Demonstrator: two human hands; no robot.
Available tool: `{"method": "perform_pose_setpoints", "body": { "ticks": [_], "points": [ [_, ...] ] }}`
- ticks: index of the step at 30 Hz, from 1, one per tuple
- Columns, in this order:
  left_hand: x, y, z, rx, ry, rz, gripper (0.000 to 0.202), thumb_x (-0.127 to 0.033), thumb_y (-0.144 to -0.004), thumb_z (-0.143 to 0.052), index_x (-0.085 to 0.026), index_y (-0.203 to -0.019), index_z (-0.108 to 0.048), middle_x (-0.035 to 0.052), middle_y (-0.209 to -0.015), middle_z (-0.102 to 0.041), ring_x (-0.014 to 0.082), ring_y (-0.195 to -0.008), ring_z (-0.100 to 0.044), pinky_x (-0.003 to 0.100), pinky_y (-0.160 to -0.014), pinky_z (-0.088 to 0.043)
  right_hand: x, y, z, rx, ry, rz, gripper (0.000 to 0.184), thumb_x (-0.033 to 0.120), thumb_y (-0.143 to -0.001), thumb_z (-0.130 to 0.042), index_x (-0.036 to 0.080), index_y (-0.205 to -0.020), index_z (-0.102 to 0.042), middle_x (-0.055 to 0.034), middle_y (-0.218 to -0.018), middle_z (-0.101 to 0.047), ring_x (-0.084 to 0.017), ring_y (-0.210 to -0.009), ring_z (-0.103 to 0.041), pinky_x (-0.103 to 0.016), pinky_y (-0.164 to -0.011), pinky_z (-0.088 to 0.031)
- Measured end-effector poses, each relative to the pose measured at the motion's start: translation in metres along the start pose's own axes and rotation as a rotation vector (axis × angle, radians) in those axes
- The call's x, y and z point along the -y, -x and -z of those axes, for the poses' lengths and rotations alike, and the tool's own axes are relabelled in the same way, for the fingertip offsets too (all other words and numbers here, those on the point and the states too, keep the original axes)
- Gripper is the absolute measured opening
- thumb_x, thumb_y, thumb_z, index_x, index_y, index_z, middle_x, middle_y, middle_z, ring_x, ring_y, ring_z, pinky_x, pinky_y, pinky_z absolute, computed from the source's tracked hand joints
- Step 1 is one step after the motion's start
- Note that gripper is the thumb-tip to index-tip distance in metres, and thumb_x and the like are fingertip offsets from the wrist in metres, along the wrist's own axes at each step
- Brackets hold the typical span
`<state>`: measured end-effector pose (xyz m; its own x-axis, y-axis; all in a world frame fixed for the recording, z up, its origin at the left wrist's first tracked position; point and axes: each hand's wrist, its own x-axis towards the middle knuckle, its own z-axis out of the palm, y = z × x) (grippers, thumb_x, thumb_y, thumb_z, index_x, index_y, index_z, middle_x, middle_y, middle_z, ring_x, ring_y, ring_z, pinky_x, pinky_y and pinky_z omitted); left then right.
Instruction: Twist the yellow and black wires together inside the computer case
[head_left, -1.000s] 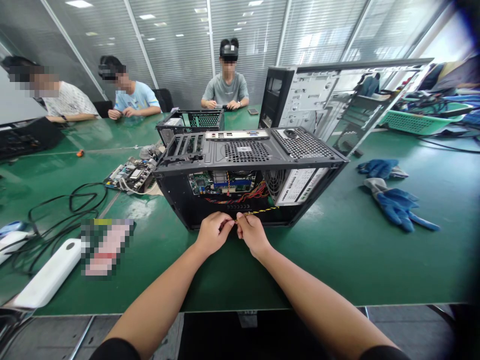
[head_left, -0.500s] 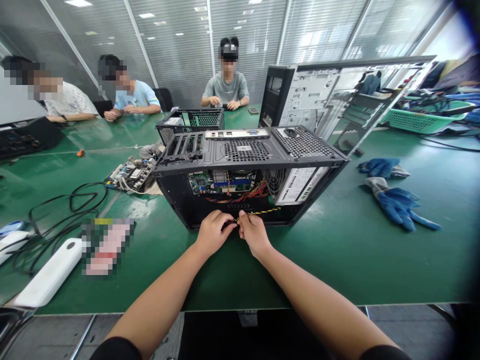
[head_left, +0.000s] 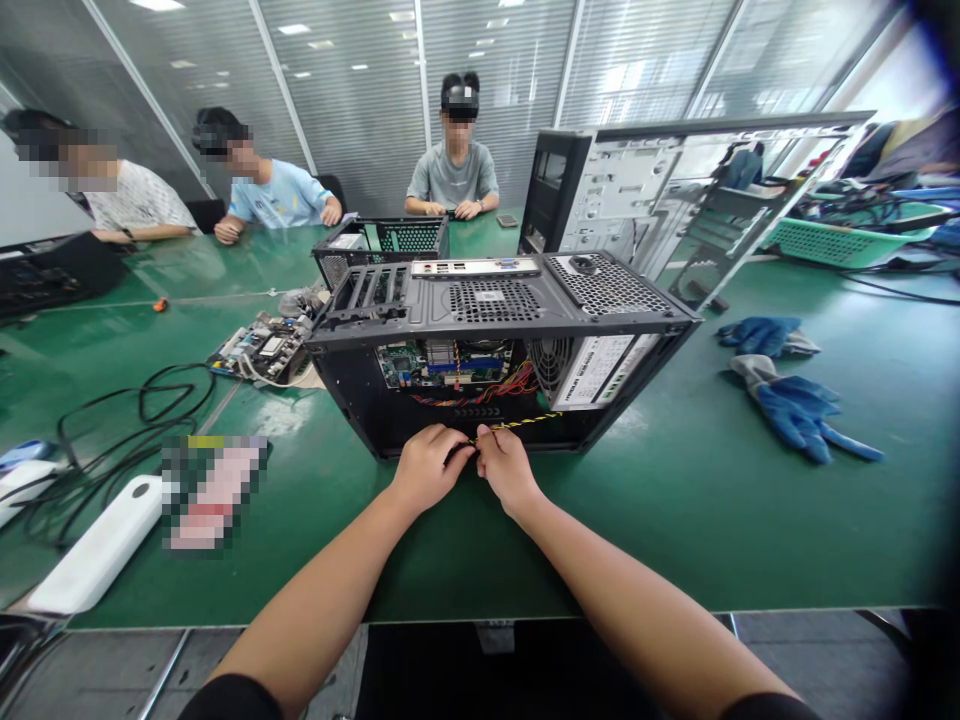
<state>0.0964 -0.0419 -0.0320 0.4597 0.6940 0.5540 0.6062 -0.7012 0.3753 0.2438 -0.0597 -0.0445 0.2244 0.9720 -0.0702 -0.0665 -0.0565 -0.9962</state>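
Observation:
A black computer case (head_left: 435,320) lies with its open side toward me, its rear panel facing up. Inside show a motherboard (head_left: 401,365), red and yellow wires (head_left: 487,390) and a power supply (head_left: 592,372). At the lower edge of the opening, my right hand (head_left: 510,468) pinches a twisted yellow-and-black cable (head_left: 532,421) that runs out of the case. Close against it, my left hand (head_left: 429,465) has thumb and fingers closed around the cable's end, near a small dark part. The fingertips hide most of that end.
Behind the case stands another open case frame (head_left: 630,190). Blue work gloves (head_left: 799,405) and a green basket (head_left: 847,240) are to the right. Left are a loose circuit board (head_left: 262,350), black cables (head_left: 142,410) and a white power bank-like bar (head_left: 101,545). Several people sit across the table (head_left: 637,530).
Both of my hands stay at nearly the same spot on the cable. Across the table, the person in light blue has moved one hand outward.

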Motion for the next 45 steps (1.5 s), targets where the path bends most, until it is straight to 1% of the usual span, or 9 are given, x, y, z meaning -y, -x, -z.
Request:
{"method": "perform_pose_setpoints", "body": {
  "ticks": [8, 12, 17, 24, 30, 32, 35, 40, 45],
  "points": [
    [0.0044, 0.0007, -0.0006, -0.047, -0.079, -0.049, 0.016, -0.032, -0.098, -0.057, -0.02, -0.094, -0.067, 0.0048, -0.082, -0.062, 0.0185, -0.077, -0.06, 0.032, -0.07, -0.051, 0.0003, -0.001, 0.0018, 0.023, 0.072, -0.036, 0.043, 0.057, -0.086, -0.059, 0.022, -0.062, -0.053, 0.004, -0.044, -0.05, -0.012, -0.036, -0.048, -0.026, -0.04, -0.035],
    [0.0055, 0.0009, -0.0006, -0.063, -0.101, -0.064, 0.016, -0.032, -0.098, -0.056, -0.02, -0.095, -0.067, 0.0046, -0.082, -0.061, 0.0185, -0.077, -0.06, 0.031, -0.07, -0.051, 0.0001, -0.0011, 0.0017, 0.031, 0.088, -0.004, 0.046, 0.056, -0.087, -0.058, 0.022, -0.058, -0.051, 0.0025, -0.044, -0.052, -0.012, -0.036, -0.048, -0.025, -0.04, -0.036],
    [0.0054, 0.0, -0.0008, -0.035, -0.087, -0.026, 0.016, -0.029, -0.099, -0.054, -0.019, -0.093, -0.066, 0.0044, -0.079, -0.061, 0.0179, -0.074, -0.059, 0.03, -0.068, -0.05, -0.0006, -0.0005, -0.0004, 0.092, 0.084, 0.023, 0.048, 0.058, -0.089, -0.054, 0.023, -0.058, -0.048, 0.0022, -0.042, -0.051, -0.012, -0.036, -0.049, -0.025, -0.04, -0.04],
    [0.0038, -0.0016, -0.0006, 0.006, -0.108, -0.001, 0.017, -0.024, -0.099, -0.05, -0.02, -0.091, -0.063, 0.0033, -0.079, -0.06, 0.0168, -0.072, -0.059, 0.029, -0.067, -0.049, -0.0052, -0.0007, -0.0033, 0.083, 0.025, 0.01, 0.045, 0.063, -0.085, -0.057, 0.023, -0.066, -0.049, 0.0036, -0.046, -0.053, -0.014, -0.038, -0.054, -0.025, -0.038, -0.044],
    [0.0026, -0.0017, 0.0009, 0.007, -0.045, 0.011, 0.008, -0.024, -0.097, -0.054, -0.02, -0.101, -0.061, 0.0046, -0.088, -0.061, 0.0183, -0.079, -0.061, 0.031, -0.071, -0.051, -0.006, -0.0015, -0.0032, 0.067, -0.002, 0.009, 0.047, 0.063, -0.086, -0.056, 0.023, -0.062, -0.048, 0.0032, -0.043, -0.052, -0.013, -0.036, -0.051, -0.025, -0.038, -0.042],
    [0.0034, -0.0015, 0.0009, 0.013, -0.027, 0.003, 0.01, -0.026, -0.096, -0.058, -0.02, -0.104, -0.059, 0.0047, -0.09, -0.062, 0.019, -0.081, -0.062, 0.031, -0.072, -0.052, -0.006, -0.0022, -0.0034, 0.062, -0.016, 0.007, 0.048, 0.063, -0.086, -0.056, 0.023, -0.061, -0.048, 0.0031, -0.042, -0.05, -0.013, -0.035, -0.049, -0.025, -0.037, -0.04],
    [0.0049, -0.0012, 0.0008, 0.017, -0.03, -0.022, 0.013, -0.029, -0.094, -0.062, -0.02, -0.101, -0.058, 0.0047, -0.089, -0.061, 0.0191, -0.079, -0.061, 0.031, -0.069, -0.051, -0.0064, -0.0035, -0.0041, 0.051, -0.042, -0.015, 0.046, 0.061, -0.086, -0.059, 0.022, -0.062, -0.05, 0.0045, -0.041, -0.048, -0.012, -0.034, -0.045, -0.024, -0.037, -0.037],
    [0.0056, -0.0012, 0.0005, 0.006, -0.049, -0.025, 0.01, -0.029, -0.096, -0.059, -0.019, -0.094, -0.06, 0.0043, -0.083, -0.061, 0.0187, -0.075, -0.06, 0.031, -0.067, -0.05, -0.0076, -0.005, -0.0045, 0.042, -0.034, 0.007, 0.043, 0.056, -0.088, -0.059, 0.023, -0.064, -0.049, 0.0065, -0.041, -0.043, -0.011, -0.035, -0.041, -0.024, -0.037, -0.031],
    [0.0043, -0.0015, 0.001, 0.02, -0.009, 0.008, 0.011, -0.028, -0.097, -0.058, -0.019, -0.091, -0.061, 0.003, -0.079, -0.062, 0.0179, -0.073, -0.06, 0.03, -0.067, -0.048, -0.0067, -0.0042, -0.0038, 0.06, -0.023, 0.033, 0.044, 0.057, -0.088, -0.058, 0.023, -0.062, -0.045, 0.0063, -0.042, -0.043, -0.011, -0.037, -0.041, -0.025, -0.039, -0.032]
  ]
}}
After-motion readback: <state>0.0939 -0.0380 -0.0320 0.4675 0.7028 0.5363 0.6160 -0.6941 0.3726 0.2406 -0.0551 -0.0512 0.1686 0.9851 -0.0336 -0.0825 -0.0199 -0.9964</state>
